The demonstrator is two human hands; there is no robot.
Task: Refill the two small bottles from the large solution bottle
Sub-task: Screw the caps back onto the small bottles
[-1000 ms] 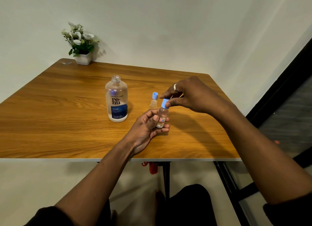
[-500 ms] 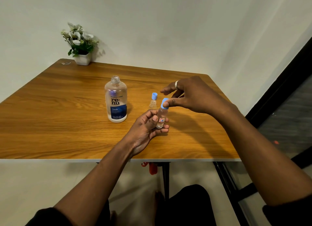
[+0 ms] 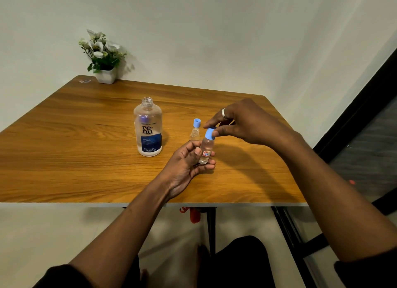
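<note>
Small bottles, two in count.
- The first small bottle (image 3: 206,151), clear with a small red-and-blue label, is sitting just right of the frame's centre, tilted slightly, above the table. The left hand (image 3: 187,165) is gripping its lower half, with the fingers curling under and the thumb pressing on the front.
- The second small bottle (image 3: 194,134) is standing upright on the table just above and to the left of the first, with its neck showing open.

Blue caps, two in count.
- One blue cap (image 3: 210,133) is sitting on the top of the held bottle. The right hand (image 3: 242,122) is pinching it between thumb and fingertips, coming in from the right of the frame.
- The loose cap (image 3: 197,123) is showing directly above the second bottle's neck. Whether it is touching the bottle cannot be told.

Large solution bottle (image 3: 147,129), one. It is standing upright and uncapped at the frame's centre, left of both small bottles and apart from them. It is clear with a blue label.

Ring (image 3: 223,113), one, is showing on a finger of the right hand.

Wooden table (image 3: 64,148), one, is bearing the standing bottles.

Potted white flowers (image 3: 105,57), one, are standing at the table's far corner, in the upper left of the frame, against the wall.
</note>
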